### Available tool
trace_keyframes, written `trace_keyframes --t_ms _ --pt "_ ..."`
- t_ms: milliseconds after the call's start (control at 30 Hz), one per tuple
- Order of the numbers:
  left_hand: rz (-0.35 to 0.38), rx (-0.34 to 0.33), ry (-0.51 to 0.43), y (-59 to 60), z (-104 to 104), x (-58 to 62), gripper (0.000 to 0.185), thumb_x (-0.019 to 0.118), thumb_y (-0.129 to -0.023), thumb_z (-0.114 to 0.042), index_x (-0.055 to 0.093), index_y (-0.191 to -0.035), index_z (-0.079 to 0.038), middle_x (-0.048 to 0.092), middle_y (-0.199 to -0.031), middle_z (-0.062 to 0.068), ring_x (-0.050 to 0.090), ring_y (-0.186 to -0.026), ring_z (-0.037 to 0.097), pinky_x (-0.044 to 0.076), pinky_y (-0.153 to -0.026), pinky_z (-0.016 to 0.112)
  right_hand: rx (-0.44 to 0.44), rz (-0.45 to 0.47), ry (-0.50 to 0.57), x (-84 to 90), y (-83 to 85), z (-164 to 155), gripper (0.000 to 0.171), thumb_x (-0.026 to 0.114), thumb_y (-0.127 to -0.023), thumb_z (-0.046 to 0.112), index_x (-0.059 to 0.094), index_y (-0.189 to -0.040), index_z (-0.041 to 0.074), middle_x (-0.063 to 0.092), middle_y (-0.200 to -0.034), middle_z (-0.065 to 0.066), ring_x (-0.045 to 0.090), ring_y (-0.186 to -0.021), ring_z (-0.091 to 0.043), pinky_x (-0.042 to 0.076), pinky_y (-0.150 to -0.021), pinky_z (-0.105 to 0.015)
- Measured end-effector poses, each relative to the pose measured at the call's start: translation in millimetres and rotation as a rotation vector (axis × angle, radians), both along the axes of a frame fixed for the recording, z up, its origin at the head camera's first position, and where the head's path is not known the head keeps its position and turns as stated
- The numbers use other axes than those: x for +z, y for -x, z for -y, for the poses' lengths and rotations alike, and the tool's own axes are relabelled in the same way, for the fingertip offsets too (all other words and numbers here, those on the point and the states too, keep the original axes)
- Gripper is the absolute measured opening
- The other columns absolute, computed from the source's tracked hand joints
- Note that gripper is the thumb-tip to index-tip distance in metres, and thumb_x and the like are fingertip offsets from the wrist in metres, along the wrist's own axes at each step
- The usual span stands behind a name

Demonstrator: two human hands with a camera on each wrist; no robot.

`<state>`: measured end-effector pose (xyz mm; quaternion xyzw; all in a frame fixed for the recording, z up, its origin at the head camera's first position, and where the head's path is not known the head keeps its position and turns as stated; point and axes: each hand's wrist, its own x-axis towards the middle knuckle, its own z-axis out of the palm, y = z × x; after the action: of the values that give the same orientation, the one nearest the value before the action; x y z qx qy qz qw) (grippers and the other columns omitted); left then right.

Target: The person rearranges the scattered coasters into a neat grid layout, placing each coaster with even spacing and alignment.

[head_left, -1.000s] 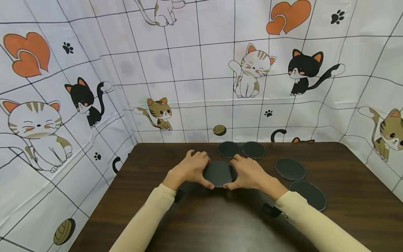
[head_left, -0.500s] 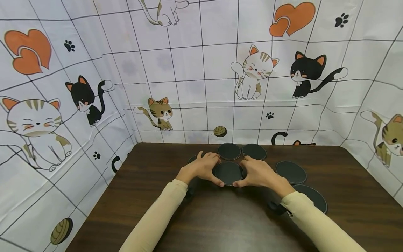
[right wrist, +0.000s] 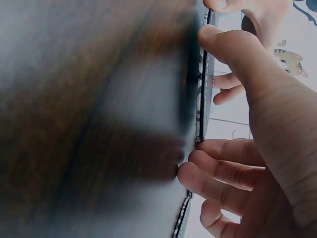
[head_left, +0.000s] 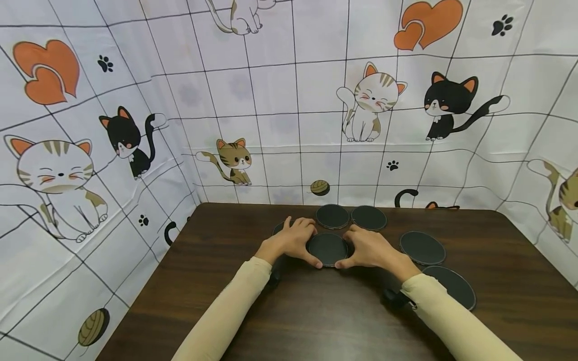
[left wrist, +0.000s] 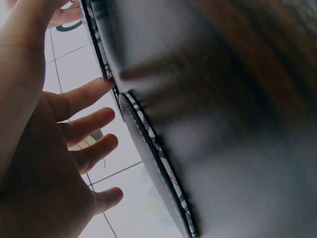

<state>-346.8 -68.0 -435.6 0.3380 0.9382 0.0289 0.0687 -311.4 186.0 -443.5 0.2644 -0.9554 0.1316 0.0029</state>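
A round black coaster (head_left: 327, 249) lies on the dark wooden table (head_left: 316, 311), and both hands cup it from either side. My left hand (head_left: 301, 242) curls thumb and fingers round its left rim, while my right hand (head_left: 357, 247) does the same on the right. In the left wrist view the fingers (left wrist: 84, 124) touch the coaster's plaid-trimmed edge (left wrist: 148, 141). The right wrist view shows the thumb and curled fingers (right wrist: 223, 171) pressed to the edge (right wrist: 203, 99). Another coaster (head_left: 278, 228) peeks out behind the left hand.
Two black coasters (head_left: 332, 216) (head_left: 369, 218) lie side by side just beyond the hands. Two larger ones (head_left: 422, 247) (head_left: 453, 287) lie to the right, by the right forearm. A cat-print cloth (head_left: 271, 100) walls in the table at the back and sides.
Both hands slid the held coaster a little to the right, closer under the two far coasters. That uncovered the coaster behind the left hand.
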Motion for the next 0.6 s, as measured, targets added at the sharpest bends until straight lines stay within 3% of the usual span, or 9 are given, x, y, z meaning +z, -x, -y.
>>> trace_keyframes --t_ms 367,600 --pt "-0.027 0.026 0.048 -0.5 -4.8 1.6 0.091 0.070 -0.076 -0.079 0.053 -0.140 -0.017 0.034 -0.157 0.006 0.027 -0.146 0.027 0.014 -0.116 0.062 -0.029 0.052 0.084 -5.7 7.5 -5.0 0.091 0.083 -0.068 0.072 0.067 -0.126 0.004 0.058 -0.123 -0.010 0.063 -0.104 -0.031 0.053 -0.084 -0.053" --pt "0.003 0.030 0.039 -0.8 -4.0 -0.7 0.092 0.071 -0.077 -0.077 0.052 -0.143 -0.015 0.034 -0.158 0.008 0.026 -0.147 0.027 0.014 -0.117 0.061 -0.037 0.099 0.110 -8.6 7.8 -5.7 0.090 0.084 -0.069 0.070 0.066 -0.128 0.004 0.056 -0.124 -0.011 0.062 -0.106 -0.032 0.052 -0.084 -0.054"
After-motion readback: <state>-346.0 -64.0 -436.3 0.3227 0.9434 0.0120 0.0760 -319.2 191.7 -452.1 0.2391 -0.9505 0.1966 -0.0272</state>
